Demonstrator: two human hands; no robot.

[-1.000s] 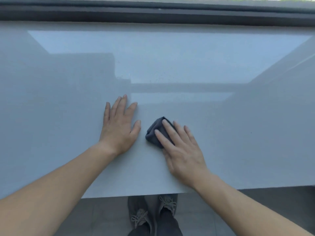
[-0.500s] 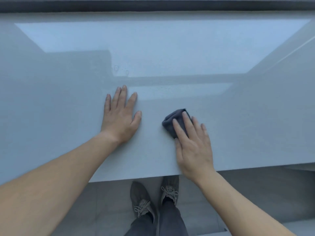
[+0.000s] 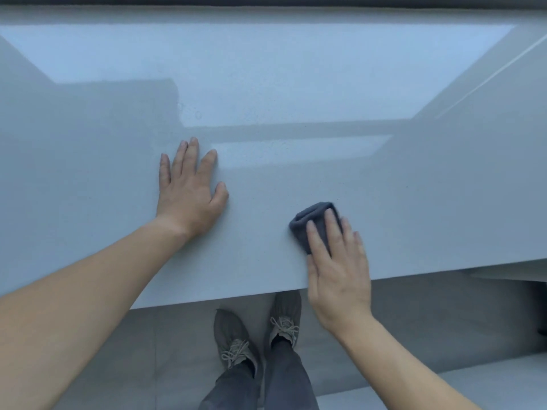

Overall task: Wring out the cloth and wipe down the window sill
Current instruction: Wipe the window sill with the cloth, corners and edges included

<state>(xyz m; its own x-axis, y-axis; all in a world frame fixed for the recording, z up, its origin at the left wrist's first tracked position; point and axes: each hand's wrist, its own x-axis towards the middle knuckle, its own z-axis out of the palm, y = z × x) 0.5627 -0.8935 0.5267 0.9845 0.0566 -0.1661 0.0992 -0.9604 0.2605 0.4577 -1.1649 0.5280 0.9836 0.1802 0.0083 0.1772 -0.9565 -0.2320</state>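
Note:
A wide, glossy pale-grey window sill (image 3: 296,93) fills the upper part of the head view. A small folded dark-grey cloth (image 3: 310,220) lies on it close to the front edge, right of centre. My right hand (image 3: 337,270) presses flat on the cloth with straight fingers, covering its near half, and the palm hangs over the sill's edge. My left hand (image 3: 189,190) rests flat on the bare sill, fingers spread, well to the left of the cloth.
The dark window frame (image 3: 266,0) runs along the sill's far side. Fine droplets speckle the sill's bright reflection. Below the front edge are the grey floor (image 3: 429,315) and my two grey shoes (image 3: 236,341).
My right hand has slid the cloth to the right and toward the sill's front edge. My left hand has stayed flat in the same spot.

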